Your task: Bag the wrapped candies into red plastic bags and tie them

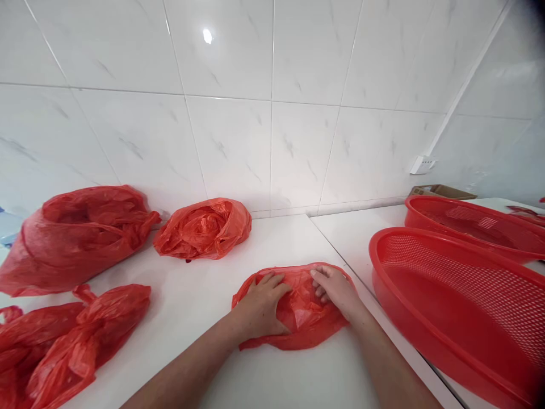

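A red plastic bag (pixel 304 312) lies on the white table, its mouth spread wide and its rim folded down into a rough ring. My left hand (pixel 264 304) rests inside the left part of the opening, fingers apart and touching the film. On the other side, my right hand (pixel 334 289) is at the bag's upper right rim with its fingers curled together. Whether film is pinched between those fingertips is hard to make out. Only thin crumpled film shows within the bag.
Another rolled-down red bag (pixel 204 230) sits near the tiled wall. A large full red bag (pixel 80 244) and knotted red bags (pixel 89 335) occupy the left. To the right stand red plastic baskets (pixel 451 318), with a cardboard box (pixel 443 192) behind and a wall socket (pixel 423 165) above.
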Demonstrator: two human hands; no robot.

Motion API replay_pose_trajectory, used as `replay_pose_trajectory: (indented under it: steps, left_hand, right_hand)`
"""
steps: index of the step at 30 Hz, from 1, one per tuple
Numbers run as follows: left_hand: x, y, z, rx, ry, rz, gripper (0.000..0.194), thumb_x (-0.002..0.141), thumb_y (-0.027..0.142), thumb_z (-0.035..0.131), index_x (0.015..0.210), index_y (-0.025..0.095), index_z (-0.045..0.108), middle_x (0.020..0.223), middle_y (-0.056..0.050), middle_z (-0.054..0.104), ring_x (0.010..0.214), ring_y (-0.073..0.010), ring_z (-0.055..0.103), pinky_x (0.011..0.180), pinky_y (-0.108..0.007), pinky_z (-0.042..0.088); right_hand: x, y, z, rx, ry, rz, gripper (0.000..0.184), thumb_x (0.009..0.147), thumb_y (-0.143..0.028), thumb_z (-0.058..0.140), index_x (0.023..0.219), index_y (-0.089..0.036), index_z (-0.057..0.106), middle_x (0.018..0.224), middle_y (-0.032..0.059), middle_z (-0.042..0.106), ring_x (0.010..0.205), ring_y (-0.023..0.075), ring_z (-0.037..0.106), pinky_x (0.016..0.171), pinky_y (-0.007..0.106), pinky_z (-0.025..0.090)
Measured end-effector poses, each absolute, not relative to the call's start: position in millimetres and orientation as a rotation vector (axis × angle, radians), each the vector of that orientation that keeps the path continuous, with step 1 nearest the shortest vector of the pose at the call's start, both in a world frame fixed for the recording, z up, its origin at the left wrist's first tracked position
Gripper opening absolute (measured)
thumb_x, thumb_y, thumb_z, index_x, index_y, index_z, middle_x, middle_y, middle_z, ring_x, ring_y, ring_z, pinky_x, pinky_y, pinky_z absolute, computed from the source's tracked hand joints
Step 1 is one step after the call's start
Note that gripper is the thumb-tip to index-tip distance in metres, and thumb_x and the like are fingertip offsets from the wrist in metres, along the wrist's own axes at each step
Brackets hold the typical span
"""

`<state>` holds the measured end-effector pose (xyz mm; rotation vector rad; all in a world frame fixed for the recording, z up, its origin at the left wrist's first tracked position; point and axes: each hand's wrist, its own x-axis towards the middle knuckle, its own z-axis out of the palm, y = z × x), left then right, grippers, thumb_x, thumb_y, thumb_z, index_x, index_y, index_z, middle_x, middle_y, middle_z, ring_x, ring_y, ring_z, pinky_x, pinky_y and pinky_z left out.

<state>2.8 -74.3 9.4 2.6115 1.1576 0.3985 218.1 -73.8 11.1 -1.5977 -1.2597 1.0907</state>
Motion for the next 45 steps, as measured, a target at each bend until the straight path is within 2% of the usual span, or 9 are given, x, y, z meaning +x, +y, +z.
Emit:
replay_pose_trajectory:
  steps: [7, 13, 16, 22, 24, 27, 30, 37, 45]
  left_hand:
    - [18, -85, 18, 2.790, 0.893, 0.817, 0.027, 0.086, 0.035, 0.053, 0.109, 0.022, 0.060, 0.120, -0.005, 0.060, 0.106, -0.0224, 0.055, 0.094, -0.040, 0.042]
    - [16, -86, -5, 2.703, 0.814, 0.378, 0.046, 0.082, 0.041, 0.060, 0.125, 0.026, 0.052, 0.145, -0.005, 0.039, 0.134, -0.0338, 0.031, 0.109, -0.054, 0.025]
    - [14, -85, -7, 2.651, 0.814, 0.311, 0.051, 0.084, 0.042, 0.056, 0.131, 0.027, 0.046, 0.151, -0.005, 0.027, 0.138, -0.0331, 0.022, 0.111, -0.055, 0.020]
    - [15, -86, 4, 2.649, 0.753, 0.372, 0.057, 0.078, 0.036, 0.064, 0.132, 0.029, 0.046, 0.149, -0.004, 0.031, 0.137, -0.0311, 0.025, 0.111, -0.052, 0.022]
    - [17, -88, 8, 2.660, 0.719, 0.429, 0.054, 0.074, 0.031, 0.068, 0.126, 0.028, 0.052, 0.142, -0.003, 0.044, 0.133, -0.0286, 0.033, 0.109, -0.047, 0.027]
    - [21, -93, 13, 2.674, 0.628, 0.435, 0.025, 0.070, 0.022, 0.069, 0.095, 0.022, 0.066, 0.103, -0.001, 0.068, 0.104, -0.0214, 0.057, 0.092, -0.032, 0.043]
    - [24, -95, 16, 2.690, 0.679, 0.563, 0.006, 0.076, 0.018, 0.061, 0.080, 0.020, 0.065, 0.079, 0.001, 0.068, 0.075, -0.0146, 0.061, 0.068, -0.025, 0.046]
    - [13, -75, 11, 2.714, 1.351, 0.742, 0.015, 0.082, 0.015, 0.048, 0.082, 0.021, 0.062, 0.084, -0.003, 0.064, 0.080, -0.0190, 0.058, 0.074, -0.033, 0.047]
    - [7, -67, 5, 2.722, 1.404, 0.785, 0.025, 0.079, 0.024, 0.057, 0.105, 0.023, 0.059, 0.110, -0.006, 0.061, 0.102, -0.0241, 0.055, 0.091, -0.042, 0.043]
  right_hand:
    - [214, -73, 8, -1.620, -1.398, 1.025, 0.020, 0.080, -0.041, 0.048, 0.082, -0.022, 0.054, 0.068, -0.0030, 0.057, 0.052, 0.0114, 0.053, 0.048, 0.024, 0.043]
    - [212, -72, 6, -1.696, -1.551, 0.778, 0.019, 0.080, -0.036, 0.046, 0.087, -0.022, 0.057, 0.081, 0.0015, 0.064, 0.068, 0.0161, 0.059, 0.061, 0.029, 0.044]
    - [207, -76, 11, -1.767, -1.635, 0.604, 0.020, 0.081, -0.033, 0.047, 0.093, -0.023, 0.059, 0.089, 0.0026, 0.066, 0.080, 0.0185, 0.061, 0.067, 0.030, 0.043]
    - [182, -93, 31, -1.686, -1.770, 0.431, 0.019, 0.085, -0.036, 0.045, 0.083, -0.025, 0.060, 0.084, 0.0012, 0.065, 0.076, 0.0172, 0.059, 0.065, 0.029, 0.042]
    - [176, -96, 32, -1.570, -1.847, 0.424, 0.018, 0.085, -0.036, 0.048, 0.093, -0.026, 0.061, 0.095, 0.0018, 0.064, 0.087, 0.0177, 0.058, 0.072, 0.029, 0.044]
    - [177, -93, 26, -1.466, -1.980, 0.455, 0.019, 0.087, -0.035, 0.046, 0.090, -0.024, 0.061, 0.099, 0.0029, 0.061, 0.094, 0.0180, 0.056, 0.078, 0.031, 0.044]
    - [184, -87, 18, -1.471, -2.047, 0.502, 0.026, 0.090, -0.035, 0.040, 0.083, -0.023, 0.062, 0.097, 0.0042, 0.061, 0.091, 0.0179, 0.056, 0.080, 0.033, 0.045]
    - [193, -84, 8, -1.594, -1.993, 0.630, 0.040, 0.087, -0.041, 0.045, 0.120, -0.025, 0.057, 0.139, 0.0038, 0.044, 0.129, 0.0207, 0.036, 0.107, 0.037, 0.030]
    - [190, -86, 8, -1.586, -1.978, 0.706, 0.043, 0.083, -0.037, 0.048, 0.125, -0.027, 0.055, 0.142, 0.0009, 0.040, 0.131, 0.0185, 0.034, 0.107, 0.034, 0.030]
